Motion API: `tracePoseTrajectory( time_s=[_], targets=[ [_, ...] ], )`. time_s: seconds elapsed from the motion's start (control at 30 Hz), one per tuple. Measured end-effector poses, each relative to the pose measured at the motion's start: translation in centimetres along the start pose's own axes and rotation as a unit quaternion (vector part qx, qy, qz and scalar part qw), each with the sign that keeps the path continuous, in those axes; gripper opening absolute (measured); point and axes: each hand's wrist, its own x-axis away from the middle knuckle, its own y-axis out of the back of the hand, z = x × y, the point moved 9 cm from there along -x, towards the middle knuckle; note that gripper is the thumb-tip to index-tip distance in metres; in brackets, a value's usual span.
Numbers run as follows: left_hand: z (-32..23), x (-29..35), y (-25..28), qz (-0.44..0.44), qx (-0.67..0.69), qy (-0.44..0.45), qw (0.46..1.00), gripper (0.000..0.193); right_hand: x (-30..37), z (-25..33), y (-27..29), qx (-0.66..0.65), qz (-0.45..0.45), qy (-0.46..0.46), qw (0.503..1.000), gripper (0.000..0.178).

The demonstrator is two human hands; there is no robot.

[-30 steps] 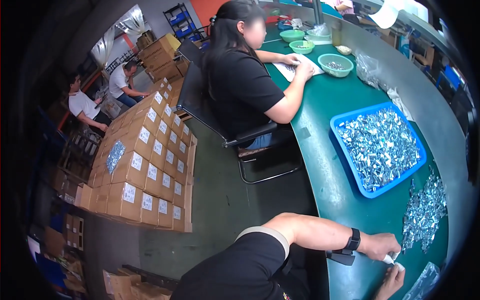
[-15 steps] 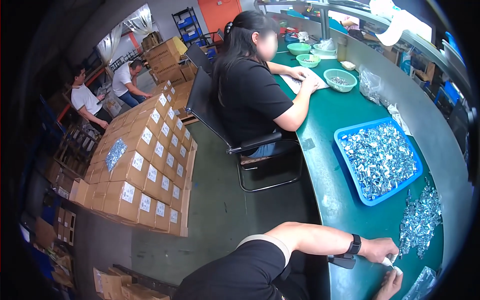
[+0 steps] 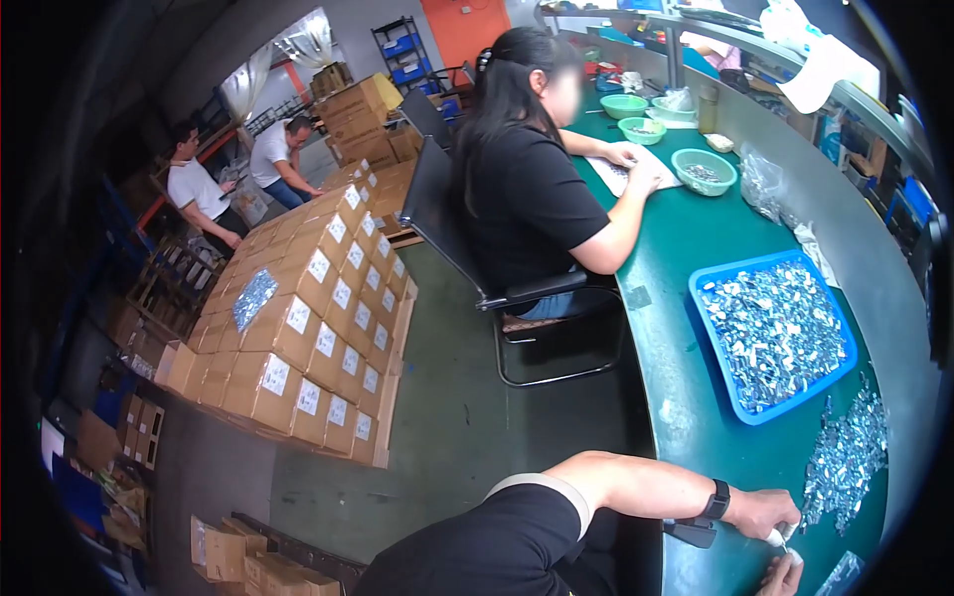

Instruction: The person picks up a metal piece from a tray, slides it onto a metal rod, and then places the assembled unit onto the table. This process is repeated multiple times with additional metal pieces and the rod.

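Note:
My left hand (image 3: 763,515) is over the green table at the lower right, with a black band on its wrist. Its fingers are pinched together, white covers on the tips. My right hand (image 3: 782,574) shows only in part at the lower edge, its covered fingertips closed and facing the left hand's. A small thin piece seems to sit between the two sets of fingertips, too small to make out. Just beyond the hands lies a loose pile of small shiny metal parts (image 3: 847,462). Past it stands a blue basket (image 3: 704,316) filled with similar parts.
A clear plastic bag (image 3: 843,574) lies beside my right hand. Farther along the table (image 3: 664,283), a co-worker (image 3: 532,189) sits near green bowls (image 3: 704,189). Stacked cartons (image 3: 298,318) on a pallet stand at left, two people behind them. A metal ledge borders the table's far side.
The whole view has shifted, so the scene sits farther right and slightly lower. My hands stay close together in the same pinch, and less of the right hand shows.

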Motion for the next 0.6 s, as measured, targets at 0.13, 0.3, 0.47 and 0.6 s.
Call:
tracePoseTrajectory(
  time_s=[0.13, 0.3, 0.47, 0.6],
  targets=[
    [0.3, -0.1, -0.5, -0.005, 0.004, -0.014, 1.0, 0.015, 0.1, -0.2, 0.2, 0.024, 0.01, 0.01, 1.0, 0.026],
    [1.0, -0.3, -0.8, -0.01, 0.015, -0.02, 1.0, 0.013, 0.3, 1.7, -0.1, 0.08, 0.004, 0.059, 0.995, 0.031],
    [1.2, -0.3, -1.0, -0.005, 0.01, -0.024, 1.0, 0.013, 0.2, 1.4, -0.4, 0.099, 0.002, -0.001, 0.995, 0.037],
    [1.3, -0.3, -0.9, -0.008, 0.02, -0.011, 1.0, 0.014, 0.1, 1.2, -0.2, 0.091, -0.007, -0.026, 0.996, 0.039]
  ],
)
